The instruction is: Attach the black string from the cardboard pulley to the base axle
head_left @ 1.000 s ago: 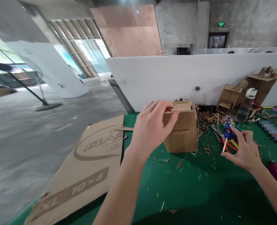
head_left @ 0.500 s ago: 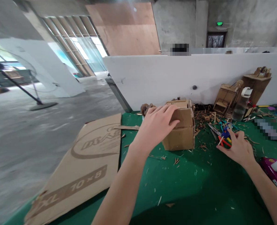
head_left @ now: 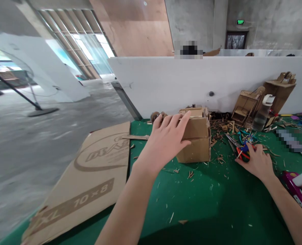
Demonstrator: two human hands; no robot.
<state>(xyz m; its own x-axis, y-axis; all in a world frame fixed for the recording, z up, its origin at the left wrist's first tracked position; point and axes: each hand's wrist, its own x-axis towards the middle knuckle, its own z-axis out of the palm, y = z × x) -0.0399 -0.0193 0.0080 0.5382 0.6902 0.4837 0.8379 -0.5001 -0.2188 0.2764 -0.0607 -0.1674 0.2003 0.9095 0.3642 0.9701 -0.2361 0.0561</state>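
A small cardboard box (head_left: 198, 143) stands on the green table mat (head_left: 207, 204). My left hand (head_left: 164, 141) lies against its left side and top edge, fingers stretched out and together. My right hand (head_left: 256, 161) rests on the mat to the right of the box, its fingers curled over a heap of colourful hand tools (head_left: 244, 151) with red, blue and yellow handles. A thin pale stick pokes out by its fingertips. What exactly the right fingers hold is hidden.
A flat cardboard sheet (head_left: 89, 183) printed "10×8" hangs over the table's left edge. Cardboard scraps and shavings litter the mat. Cardboard models (head_left: 248, 105), a water bottle (head_left: 261, 114) and a white partition (head_left: 191, 81) line the back. A purple device (head_left: 300, 189) lies at right.
My left hand went from a pinch at the box's top edge to lying flat on its side. My right hand moved forward and down onto the tool heap.
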